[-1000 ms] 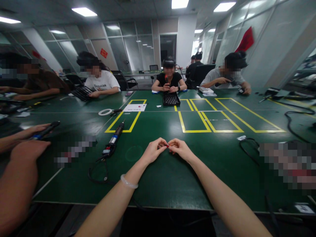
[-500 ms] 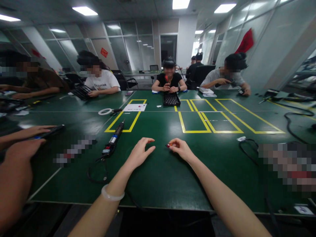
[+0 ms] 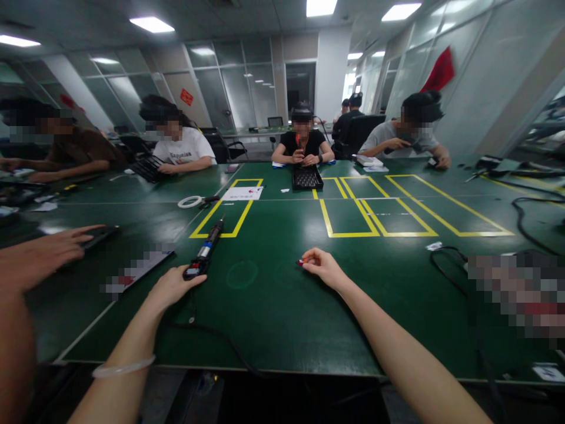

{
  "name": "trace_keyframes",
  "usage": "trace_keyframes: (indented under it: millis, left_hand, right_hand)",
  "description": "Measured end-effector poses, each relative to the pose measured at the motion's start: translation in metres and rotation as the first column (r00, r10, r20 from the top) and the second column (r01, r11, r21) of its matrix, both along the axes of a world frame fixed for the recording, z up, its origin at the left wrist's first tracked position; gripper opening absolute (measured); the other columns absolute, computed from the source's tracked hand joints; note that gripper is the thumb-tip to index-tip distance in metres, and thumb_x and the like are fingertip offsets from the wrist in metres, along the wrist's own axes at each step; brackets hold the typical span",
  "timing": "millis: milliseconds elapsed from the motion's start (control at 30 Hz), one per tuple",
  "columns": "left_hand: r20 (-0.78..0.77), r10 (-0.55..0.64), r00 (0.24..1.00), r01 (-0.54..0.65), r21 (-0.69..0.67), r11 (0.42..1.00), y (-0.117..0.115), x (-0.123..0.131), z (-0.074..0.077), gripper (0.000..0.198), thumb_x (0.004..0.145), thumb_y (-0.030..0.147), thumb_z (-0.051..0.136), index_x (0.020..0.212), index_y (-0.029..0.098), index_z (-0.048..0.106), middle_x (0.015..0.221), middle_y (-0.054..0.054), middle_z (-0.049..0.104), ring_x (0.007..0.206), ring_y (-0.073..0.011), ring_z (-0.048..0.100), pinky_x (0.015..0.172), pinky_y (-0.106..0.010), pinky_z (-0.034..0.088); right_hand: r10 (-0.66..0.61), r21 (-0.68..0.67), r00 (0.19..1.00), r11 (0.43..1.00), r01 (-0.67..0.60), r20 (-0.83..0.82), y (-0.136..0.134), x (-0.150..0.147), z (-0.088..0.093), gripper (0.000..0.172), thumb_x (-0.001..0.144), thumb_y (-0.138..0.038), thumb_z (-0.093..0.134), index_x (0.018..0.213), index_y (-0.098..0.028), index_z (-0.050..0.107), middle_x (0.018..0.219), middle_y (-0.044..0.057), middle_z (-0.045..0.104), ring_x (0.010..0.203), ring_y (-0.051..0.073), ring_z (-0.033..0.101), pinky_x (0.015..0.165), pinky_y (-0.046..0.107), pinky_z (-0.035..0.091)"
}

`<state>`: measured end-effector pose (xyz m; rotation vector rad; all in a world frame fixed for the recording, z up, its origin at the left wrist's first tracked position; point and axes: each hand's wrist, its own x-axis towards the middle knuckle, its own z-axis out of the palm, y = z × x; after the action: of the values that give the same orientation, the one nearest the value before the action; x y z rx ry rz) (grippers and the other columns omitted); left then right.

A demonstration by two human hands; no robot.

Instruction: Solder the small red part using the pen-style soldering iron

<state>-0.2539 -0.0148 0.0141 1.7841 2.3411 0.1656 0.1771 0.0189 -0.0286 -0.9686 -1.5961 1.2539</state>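
My right hand (image 3: pixel 321 264) rests on the green table (image 3: pixel 282 306) and pinches a small red part (image 3: pixel 301 262) at its fingertips. My left hand (image 3: pixel 174 285) has reached out to the left and its fingers touch the near end of a black electric screwdriver (image 3: pixel 203 253) that lies on the table with its cable (image 3: pixel 212 335) trailing toward me. The left hand's fingers are partly curled round the tool's rear end. A pale bangle (image 3: pixel 122 368) is on my left wrist.
Yellow taped rectangles (image 3: pixel 353 212) mark the table. A black tray (image 3: pixel 306 176), a white tape roll (image 3: pixel 189 201) and a paper sheet (image 3: pixel 242 192) lie farther off. A neighbour's hand (image 3: pixel 44 250) is at the left. Several people sit around the table. Black cables (image 3: pixel 445 259) lie at the right.
My left hand let go of the small red part and moved left to the screwdriver. My right hand stayed put with the part pinched.
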Motion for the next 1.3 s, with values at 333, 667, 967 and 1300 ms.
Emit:
trace_keyframes:
  millis: [333, 667, 967, 1300]
  left_hand:
    - [-0.079, -0.035, 0.996, 0.032, -0.034, 0.999, -0.002, 0.05, 0.001, 0.072, 0.075, 0.069, 0.041, 0.119, 0.014, 0.056, 0.116, -0.016, 0.059, 0.104, -0.0328, 0.058, 0.077, -0.035, 0.046]
    - [-0.081, -0.204, 0.976, 0.204, -0.002, 0.979, -0.017, 0.146, 0.01, 0.057, 0.08, 0.06, 0.043, 0.115, 0.017, 0.055, 0.109, -0.014, 0.059, 0.096, -0.0286, 0.06, 0.073, -0.035, 0.046]
    - [-0.088, -0.341, 0.936, 0.347, 0.064, 0.936, -0.019, 0.214, 0.006, 0.043, 0.078, 0.053, 0.052, 0.103, 0.018, 0.057, 0.1, -0.012, 0.062, 0.09, -0.0268, 0.062, 0.071, -0.033, 0.044]
    - [-0.075, -0.384, 0.92, 0.391, 0.121, 0.912, -0.018, 0.236, 0.001, 0.04, 0.078, 0.05, 0.055, 0.103, 0.019, 0.057, 0.102, -0.013, 0.061, 0.094, -0.0274, 0.061, 0.075, -0.034, 0.043]
  right_hand:
    - [0.036, -0.004, 0.998, 0.999, -0.036, 0.047, -0.003, -0.002, 0.001, 0.026, 0.071, -0.033, 0.069, 0.086, -0.015, 0.058, 0.065, -0.003, 0.055, 0.056, 0.01, 0.049, 0.054, 0.022, 0.037]
    - [0.016, 0.14, 0.985, 0.989, -0.041, 0.172, -0.011, -0.008, 0.006, 0.019, 0.075, -0.027, 0.066, 0.088, -0.017, 0.057, 0.067, -0.003, 0.054, 0.059, 0.01, 0.048, 0.055, 0.022, 0.037]
    - [-0.041, 0.409, 0.942, 0.906, -0.106, 0.333, -0.021, -0.018, 0.014, 0.006, 0.081, -0.02, 0.061, 0.085, -0.019, 0.057, 0.083, 0.001, 0.054, 0.07, 0.013, 0.05, 0.065, 0.024, 0.039]
    - [-0.098, 0.444, 0.889, 0.887, -0.125, 0.446, -0.018, -0.015, 0.008, 0.005, 0.083, -0.015, 0.059, 0.087, -0.019, 0.059, 0.084, 0.001, 0.051, 0.071, 0.013, 0.05, 0.068, 0.024, 0.04]
